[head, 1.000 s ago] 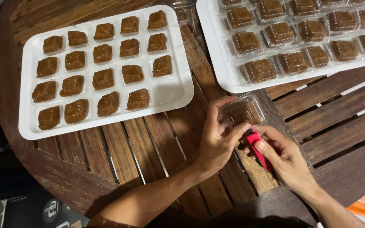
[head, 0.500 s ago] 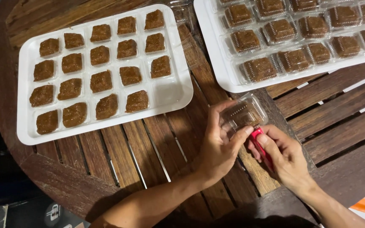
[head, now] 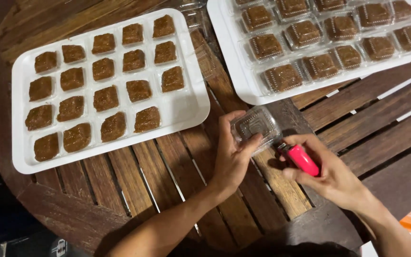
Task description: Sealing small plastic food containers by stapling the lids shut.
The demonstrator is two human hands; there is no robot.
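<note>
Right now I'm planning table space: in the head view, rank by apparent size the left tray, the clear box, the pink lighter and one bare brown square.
1. Left tray
2. Clear box
3. Pink lighter and brown square: look alike, partly hidden lighter, unranked.

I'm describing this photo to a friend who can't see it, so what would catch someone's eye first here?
First, the bright pink lighter in the right hand at centre right, its tip close to a small clear plastic packet gripped by the left hand. Next, the white tray at left with rows of bare brown squares, and a second white tray at top right holding wrapped ones, both on a round slatted wooden table.
</note>
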